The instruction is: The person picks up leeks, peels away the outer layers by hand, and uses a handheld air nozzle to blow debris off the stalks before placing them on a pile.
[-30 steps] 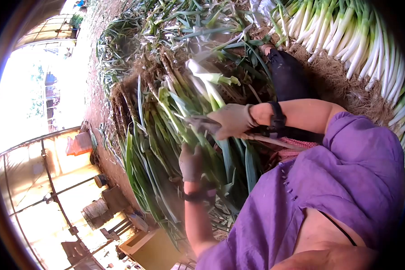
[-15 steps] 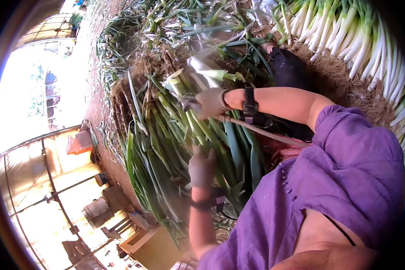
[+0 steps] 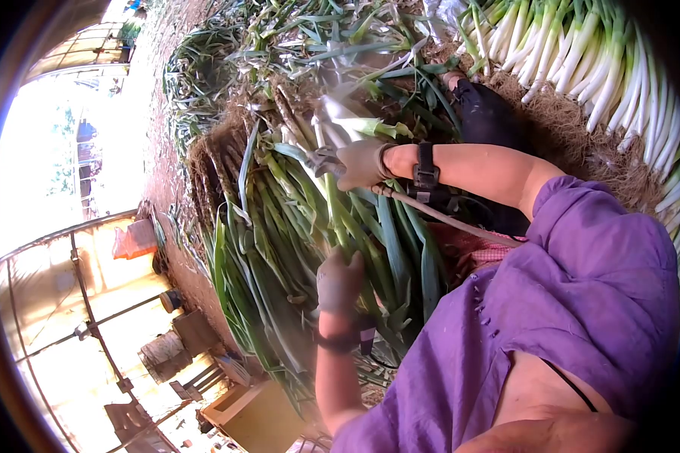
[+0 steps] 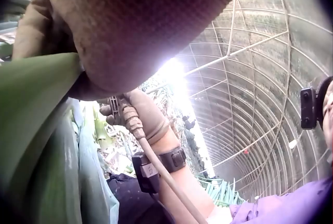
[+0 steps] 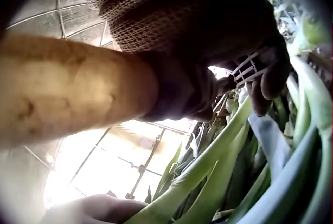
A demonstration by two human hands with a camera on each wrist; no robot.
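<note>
In the head view my gloved left hand (image 3: 338,283) is curled around the green leaves of a leek (image 3: 334,208). The left wrist view shows a broad leek leaf (image 4: 39,91) coming out of that grip. Further up the stalk, my gloved right hand (image 3: 361,164) holds the taped end of a thin hose (image 3: 449,219), close beside the leek's pale part. The hose (image 5: 73,91) fills much of the right wrist view, and slotted metal (image 5: 247,70) shows at the fingers. Under both hands lies a heap of unpeeled leeks (image 3: 253,241), roots pointing up in the head view.
Cleaned leeks with white stalks (image 3: 574,68) lie in a thick row at the upper right. Stripped leaves (image 3: 295,38) litter the ground beyond the heap. A dark-clothed leg (image 3: 487,117) is beside the right forearm. A yellowish box (image 3: 253,415) stands at the lower left.
My right hand has moved up and left with the hose, then shifted slightly back to the right. My left hand has moved a little to the right, still gripping leek leaves.
</note>
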